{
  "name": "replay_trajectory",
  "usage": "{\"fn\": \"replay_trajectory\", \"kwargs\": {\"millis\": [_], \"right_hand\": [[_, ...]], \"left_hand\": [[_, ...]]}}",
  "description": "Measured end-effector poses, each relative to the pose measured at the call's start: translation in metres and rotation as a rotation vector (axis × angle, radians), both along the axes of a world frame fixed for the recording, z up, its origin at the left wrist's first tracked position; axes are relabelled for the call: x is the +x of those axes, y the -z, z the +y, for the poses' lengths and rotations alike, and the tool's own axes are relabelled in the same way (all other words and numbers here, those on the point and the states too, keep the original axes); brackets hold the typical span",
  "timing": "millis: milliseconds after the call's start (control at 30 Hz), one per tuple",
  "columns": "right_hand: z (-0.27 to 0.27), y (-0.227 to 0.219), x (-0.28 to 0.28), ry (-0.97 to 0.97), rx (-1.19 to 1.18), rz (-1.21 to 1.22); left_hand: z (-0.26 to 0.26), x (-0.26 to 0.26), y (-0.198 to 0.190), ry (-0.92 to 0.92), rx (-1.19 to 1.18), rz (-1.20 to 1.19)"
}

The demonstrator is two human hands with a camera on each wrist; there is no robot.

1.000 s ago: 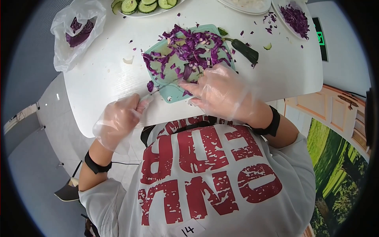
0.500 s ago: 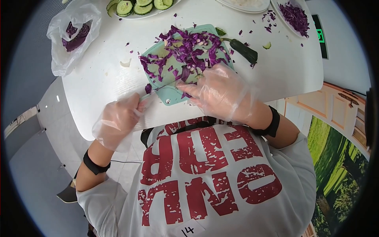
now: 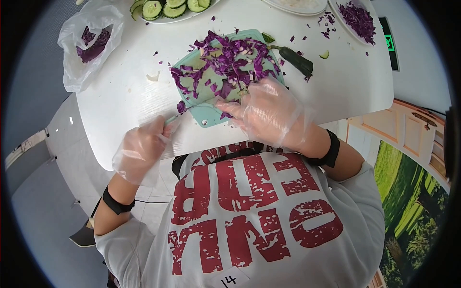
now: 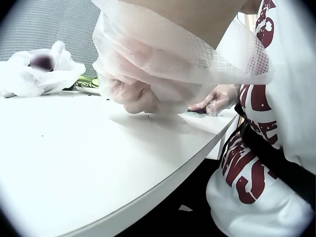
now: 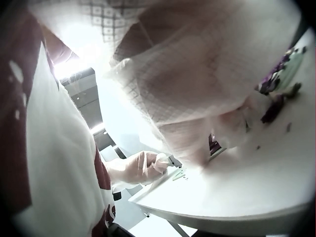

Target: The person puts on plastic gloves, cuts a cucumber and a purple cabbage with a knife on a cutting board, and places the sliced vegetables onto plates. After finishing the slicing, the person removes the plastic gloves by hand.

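In the head view, a teal cutting board [image 3: 201,115] carries chopped purple cabbage [image 3: 233,65]. My gloved left hand [image 3: 141,146] grips the light green handle of a knife [image 3: 170,120] left of the board's near end; its thin blade reaches over the board towards my right fingers. My gloved right hand [image 3: 271,113] is over the board's near right part, its fingers pointing left around purple cabbage that shows between them; the palm hides some of it. In the left wrist view, the left hand [image 4: 153,84] has curled fingers. The right wrist view shows the right hand [image 5: 197,84] close up.
A plastic bag with cabbage [image 3: 93,48] stands at the left. Cucumber slices [image 3: 175,7] lie on a plate at the back. Right of the board is a dark green cucumber piece [image 3: 297,62]; a plate of shredded cabbage [image 3: 357,24] stands behind it. Scraps dot the white table [image 3: 129,96].
The view has shifted slightly, so the bag and board appear a little further left. My left hand with the knife has moved slightly lower; my right hand stays nearly where it was.
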State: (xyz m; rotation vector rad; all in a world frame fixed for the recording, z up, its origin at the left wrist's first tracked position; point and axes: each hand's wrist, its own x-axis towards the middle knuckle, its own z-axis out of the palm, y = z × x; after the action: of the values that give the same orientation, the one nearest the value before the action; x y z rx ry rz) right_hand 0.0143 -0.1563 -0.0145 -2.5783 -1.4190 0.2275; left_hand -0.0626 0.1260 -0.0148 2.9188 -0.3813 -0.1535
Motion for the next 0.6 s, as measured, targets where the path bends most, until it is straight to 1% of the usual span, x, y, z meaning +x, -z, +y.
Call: {"fn": "replay_trajectory", "kwargs": {"millis": [67, 133, 267, 367, 433, 467, 533, 600], "right_hand": [[0.001, 0.0, -0.001, -0.001, 0.004, -0.012], [0.002, 0.002, -0.002, -0.005, -0.052, -0.057], [0.001, 0.002, -0.004, -0.001, -0.052, -0.087], [0.0, 0.003, -0.004, -0.005, -0.051, -0.1], [-0.002, 0.004, -0.003, 0.023, 0.117, -0.054], [-0.002, 0.004, -0.003, 0.023, 0.117, -0.056], [-0.004, 0.004, -0.001, 0.023, 0.236, -0.119], [-0.007, 0.004, 0.0, 0.007, 0.282, -0.118]], "left_hand": [[-0.005, 0.001, 0.0, -0.003, -0.011, -0.017], [-0.011, 0.003, -0.004, -0.003, 0.009, 0.018], [-0.014, 0.001, -0.008, -0.012, 0.029, 0.025], [-0.011, -0.002, -0.007, -0.039, 0.021, -0.046], [-0.01, -0.004, -0.009, -0.059, 0.025, -0.064], [-0.009, -0.004, -0.01, -0.059, 0.026, -0.065], [-0.007, -0.005, -0.013, -0.075, 0.012, -0.109], [-0.007, -0.007, -0.016, -0.097, -0.004, -0.083]]}}
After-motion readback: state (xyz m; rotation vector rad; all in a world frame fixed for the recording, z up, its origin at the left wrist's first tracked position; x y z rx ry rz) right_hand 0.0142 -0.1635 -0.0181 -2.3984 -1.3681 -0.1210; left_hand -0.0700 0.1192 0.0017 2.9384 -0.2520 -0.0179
